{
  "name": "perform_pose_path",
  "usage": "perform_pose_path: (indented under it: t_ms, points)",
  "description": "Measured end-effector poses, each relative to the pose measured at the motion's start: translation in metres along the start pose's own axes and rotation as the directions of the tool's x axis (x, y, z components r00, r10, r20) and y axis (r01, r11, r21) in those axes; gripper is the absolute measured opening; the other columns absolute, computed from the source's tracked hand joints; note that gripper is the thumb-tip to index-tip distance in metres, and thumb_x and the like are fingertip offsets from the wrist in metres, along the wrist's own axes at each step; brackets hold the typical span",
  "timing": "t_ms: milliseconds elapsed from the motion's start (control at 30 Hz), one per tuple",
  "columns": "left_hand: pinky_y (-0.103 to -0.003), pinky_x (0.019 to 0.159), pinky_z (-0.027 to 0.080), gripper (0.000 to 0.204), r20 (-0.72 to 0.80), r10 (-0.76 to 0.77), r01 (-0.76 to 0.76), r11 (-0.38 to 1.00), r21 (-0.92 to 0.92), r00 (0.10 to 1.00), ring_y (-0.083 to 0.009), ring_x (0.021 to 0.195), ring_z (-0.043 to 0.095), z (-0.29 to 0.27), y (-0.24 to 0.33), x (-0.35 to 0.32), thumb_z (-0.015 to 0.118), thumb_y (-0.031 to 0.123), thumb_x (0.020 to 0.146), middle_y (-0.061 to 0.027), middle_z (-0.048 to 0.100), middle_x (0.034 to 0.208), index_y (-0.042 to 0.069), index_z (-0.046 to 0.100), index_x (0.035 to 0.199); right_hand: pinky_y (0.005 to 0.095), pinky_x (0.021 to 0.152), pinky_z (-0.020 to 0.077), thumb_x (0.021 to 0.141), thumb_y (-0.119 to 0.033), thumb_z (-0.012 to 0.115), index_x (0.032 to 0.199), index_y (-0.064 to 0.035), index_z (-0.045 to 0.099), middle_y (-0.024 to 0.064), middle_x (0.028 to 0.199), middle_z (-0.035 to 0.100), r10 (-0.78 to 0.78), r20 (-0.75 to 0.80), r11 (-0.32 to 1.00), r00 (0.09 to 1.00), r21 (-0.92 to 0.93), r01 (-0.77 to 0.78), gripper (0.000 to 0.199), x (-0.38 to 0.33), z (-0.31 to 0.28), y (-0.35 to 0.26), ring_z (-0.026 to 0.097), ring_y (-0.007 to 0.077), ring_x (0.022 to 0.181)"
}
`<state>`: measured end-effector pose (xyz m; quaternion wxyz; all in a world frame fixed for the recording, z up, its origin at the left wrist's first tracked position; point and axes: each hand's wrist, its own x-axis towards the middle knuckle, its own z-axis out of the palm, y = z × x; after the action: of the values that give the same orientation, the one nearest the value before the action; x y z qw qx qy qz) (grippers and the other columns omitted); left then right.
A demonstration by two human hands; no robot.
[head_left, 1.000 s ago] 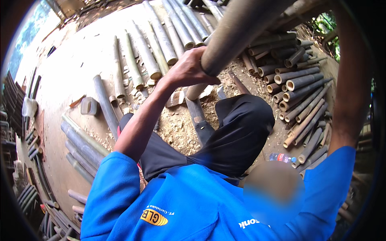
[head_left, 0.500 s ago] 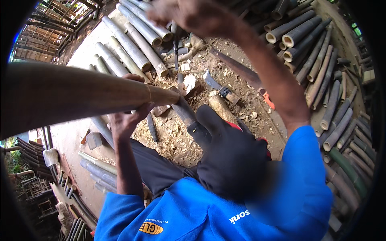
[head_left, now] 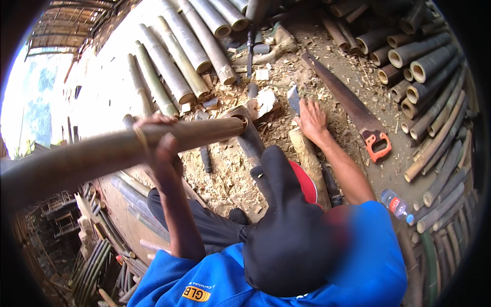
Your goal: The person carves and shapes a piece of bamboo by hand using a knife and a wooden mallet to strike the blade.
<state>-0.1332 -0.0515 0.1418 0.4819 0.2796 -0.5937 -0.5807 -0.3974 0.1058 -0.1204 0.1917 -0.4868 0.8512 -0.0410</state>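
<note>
My left hand (head_left: 164, 140) is wrapped round a thick bamboo pole (head_left: 199, 134), which runs from the left edge of view to the middle. The pole's open end lies against a shorter dark bamboo piece (head_left: 249, 142) that slants up past my knee. My right hand (head_left: 312, 120) is down by the wood chips, fingers closed over the handle of a short curved-bladed machete (head_left: 293, 98). Its blade points away from me, and the hand hides the handle. A pale stripped log (head_left: 308, 161) lies just below that hand.
A rusty handsaw (head_left: 348, 97) with an orange grip lies to the right. Bamboo poles (head_left: 169, 66) cover the far left, and stacked bamboo (head_left: 427, 66) fills the right side. A plastic bottle (head_left: 395, 203) lies near my right elbow. Wood chips (head_left: 230, 179) cover the ground.
My right hand has come down from high above the ground onto the machete's handle. The bamboo pole's outer end has dropped lower, with my left hand still round it. The view has shifted.
</note>
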Motion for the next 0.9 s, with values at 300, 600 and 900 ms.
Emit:
perform_pose_path:
  t_ms: [300, 600, 900]
  points:
    - [-0.032, 0.073, 0.059, 0.059, -0.542, -0.187, 0.437, 0.816, 0.379, 0.819, -0.0201, 0.08, 0.066, -0.116, -0.063, -0.039, 0.084, 0.018, 0.077, -0.011, 0.067, 0.096, -0.003, 0.058, 0.126, 0.0528, 0.083, 0.0577, 0.084, -0.025, 0.081, 0.113, 0.003, 0.06, 0.024, 0.096, 0.073, -0.063, 0.079, 0.998, 0.995, -0.024, 0.065, 0.045, 0.017, 0.001, 0.019, 0.072, 0.0412, 0.096]
    - [-0.048, 0.096, 0.06, 0.08, -0.641, -0.404, 0.758, 0.329, 0.564, 0.652, -0.0338, 0.107, 0.068, -0.218, -0.141, -0.08, 0.085, 0.027, 0.081, -0.0213, 0.061, 0.132, -0.001, 0.046, 0.146, 0.0581, 0.079, 0.0538, 0.08, -0.025, 0.074, 0.102, 0.0015, 0.064, 0.026, 0.087, 0.073, -0.037, 0.106, 0.987, 0.994, 0.162, 0.02, 0.035, 0.02, -0.066, -0.02, 0.071, 0.0467, 0.083]
    - [-0.051, 0.091, 0.052, 0.062, 0.1, -0.805, 0.582, 0.503, 0.639, 0.585, -0.0417, 0.111, 0.065, -0.022, -0.04, -0.125, 0.077, 0.018, 0.084, -0.0284, 0.062, 0.119, -0.002, 0.048, 0.135, 0.0343, 0.08, 0.06, 0.088, -0.005, 0.055, 0.123, -0.0041, 0.05, 0.0164, 0.108, 0.073, -0.41, 0.607, 0.076, 0.681, 0.766, -0.638, 0.035, -0.046, -0.082, -0.137, 0.071, 0.0217, 0.094]
